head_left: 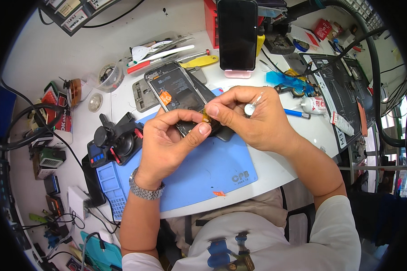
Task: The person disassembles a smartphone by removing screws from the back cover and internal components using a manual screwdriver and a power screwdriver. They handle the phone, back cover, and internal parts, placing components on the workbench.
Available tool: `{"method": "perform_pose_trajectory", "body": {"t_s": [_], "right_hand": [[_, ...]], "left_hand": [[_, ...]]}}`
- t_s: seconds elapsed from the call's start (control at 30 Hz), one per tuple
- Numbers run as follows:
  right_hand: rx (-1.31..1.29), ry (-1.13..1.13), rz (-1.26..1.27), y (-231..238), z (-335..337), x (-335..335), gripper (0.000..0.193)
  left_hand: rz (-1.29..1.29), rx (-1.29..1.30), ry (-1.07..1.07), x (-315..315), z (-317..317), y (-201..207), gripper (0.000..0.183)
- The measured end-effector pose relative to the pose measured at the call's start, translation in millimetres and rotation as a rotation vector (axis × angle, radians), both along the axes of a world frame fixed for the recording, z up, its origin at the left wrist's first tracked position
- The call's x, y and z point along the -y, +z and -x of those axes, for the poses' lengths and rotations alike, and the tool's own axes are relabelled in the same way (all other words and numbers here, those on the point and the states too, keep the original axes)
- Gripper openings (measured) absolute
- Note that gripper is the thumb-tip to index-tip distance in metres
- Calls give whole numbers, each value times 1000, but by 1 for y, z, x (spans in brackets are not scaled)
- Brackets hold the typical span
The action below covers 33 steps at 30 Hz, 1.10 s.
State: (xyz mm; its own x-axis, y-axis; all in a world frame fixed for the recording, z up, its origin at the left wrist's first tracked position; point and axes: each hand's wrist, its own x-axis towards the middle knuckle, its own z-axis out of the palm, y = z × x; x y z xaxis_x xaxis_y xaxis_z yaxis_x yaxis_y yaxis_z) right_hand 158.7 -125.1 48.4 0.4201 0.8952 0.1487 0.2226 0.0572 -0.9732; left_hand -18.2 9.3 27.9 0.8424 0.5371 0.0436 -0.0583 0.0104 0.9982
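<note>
An opened phone (176, 86) with its battery exposed lies tilted across the far edge of the blue work mat (203, 176). At its lower end, my left hand (160, 144) pinches a small amber-coloured piece (206, 116) between thumb and forefinger. My right hand (262, 124) meets it there, thumb and forefinger closed on the same piece. A small clear object with a round white end (249, 109) sticks out among my right hand's fingers; its kind is unclear. My fingers partly hide the phone's lower end, and a dark flat part shows beneath them.
Behind stands a dark-screened phone (238, 36) on a pink stand. A black suction clamp (122, 137) sits left of the mat. To the right are a blue pen (297, 113), a white bottle (313, 105) and a black mat (337, 86). Spudgers and a yellow pry tool (200, 62) lie behind.
</note>
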Motion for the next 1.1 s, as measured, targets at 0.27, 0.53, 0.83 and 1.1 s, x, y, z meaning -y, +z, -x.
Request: {"method": "perform_pose_trajectory", "body": {"t_s": [0.27,0.53,0.83,1.1], "right_hand": [[12,-6,-27,-7,4,-4,18],[31,4,-102,-13,6,-6,17],[107,-23,-88,-13,6,-4,15],[332,-227,-171,-9,-12,-8,16]], "left_hand": [[-3,-50,9,-1,0,-3,22],[-16,53,20,2,-4,-7,23],[-106,8,45,-1,-2,-8,19],[-128,-63,76,-3,-1,-6,15]]}}
